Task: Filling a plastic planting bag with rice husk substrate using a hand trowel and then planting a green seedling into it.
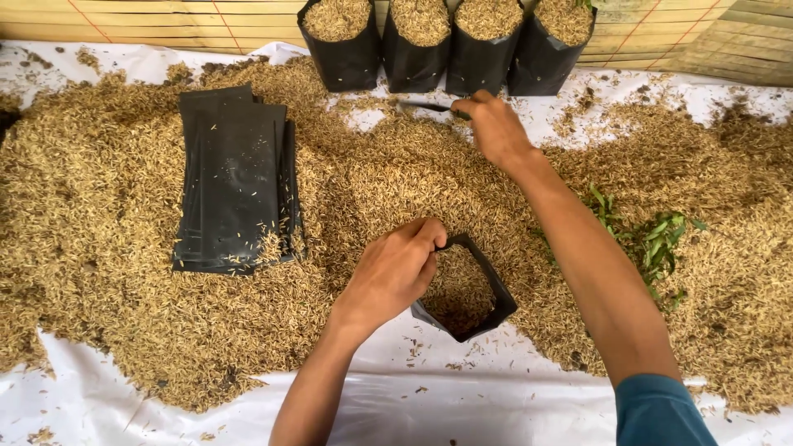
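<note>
**Left hand holds the open bag; right hand reaches to the far row**

From my remote seat I look down on a white sheet spread with a broad heap of rice husks. I take the small black bag in the middle as my landmark. It stands open at the near edge of the husks, partly filled with them, its mouth pulled into a rough diamond shape.

My left hand sits on the bag's left rim, and its fingers are closed around that edge, gripping the plastic and holding the mouth open.

My right hand is stretched well beyond the bag, toward the far side. Its fingers are closed on a thin dark tool that lies just above the husks; I cannot tell what kind of tool it is.

Just behind that hand, farther still from the bag, four filled black bags stand upright side by side, touching one another, each topped with husks. Behind them runs a pale bamboo mat.

Left of the open bag, well apart from it, a stack of flat empty black bags lies on the husks with a few husks scattered over it. Right of the bag, near my right forearm, some green leafy sprigs lie on the heap.
</note>
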